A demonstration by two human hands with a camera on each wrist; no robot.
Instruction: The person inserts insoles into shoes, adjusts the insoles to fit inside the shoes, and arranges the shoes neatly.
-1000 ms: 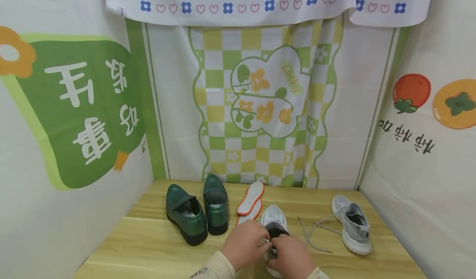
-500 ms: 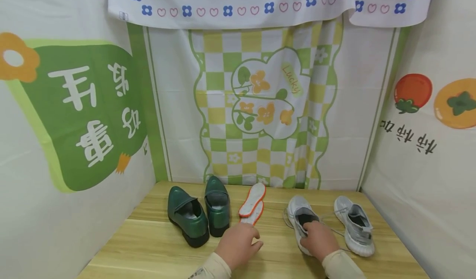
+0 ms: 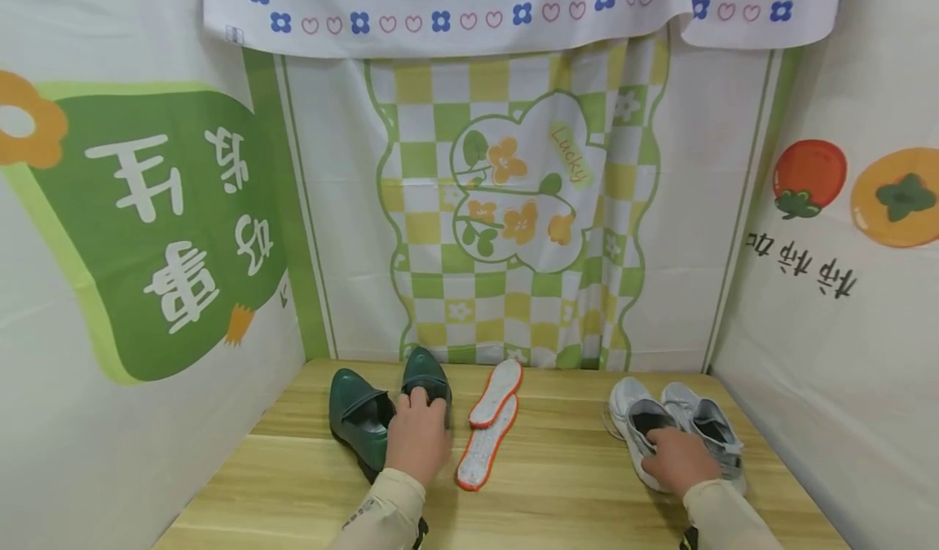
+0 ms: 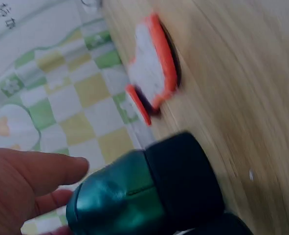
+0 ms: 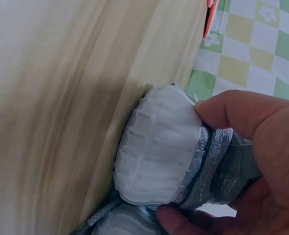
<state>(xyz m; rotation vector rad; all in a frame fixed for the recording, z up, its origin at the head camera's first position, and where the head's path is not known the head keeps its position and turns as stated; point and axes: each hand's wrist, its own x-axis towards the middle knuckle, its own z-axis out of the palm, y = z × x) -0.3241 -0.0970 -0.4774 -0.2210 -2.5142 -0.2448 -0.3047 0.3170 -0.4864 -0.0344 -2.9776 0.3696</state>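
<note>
My right hand (image 3: 682,458) grips the heel of a grey sneaker (image 3: 632,397), thumb and fingers on opposite sides of its collar. A second grey sneaker (image 3: 710,425) lies right beside it, partly hidden by that hand. On the left, my left hand (image 3: 418,440) is over the heel of the right-hand green loafer (image 3: 425,364), covering much of it in the head view. In the left wrist view, the thumb extends just above the loafer's green heel (image 4: 120,188), fingers loosely apart. The other green loafer (image 3: 359,407) stands to its left.
Two grey insoles with orange edges, one upper (image 3: 500,389) and one lower (image 3: 486,452), overlap on the wooden table (image 3: 565,468) between the pairs. A checkered cloth (image 3: 506,314) hangs behind, with printed white walls at both sides.
My right hand has carried the grey sneaker from the middle rightward, up beside the other sneaker. My left hand has let go of that sneaker and moved left to the green loafer.
</note>
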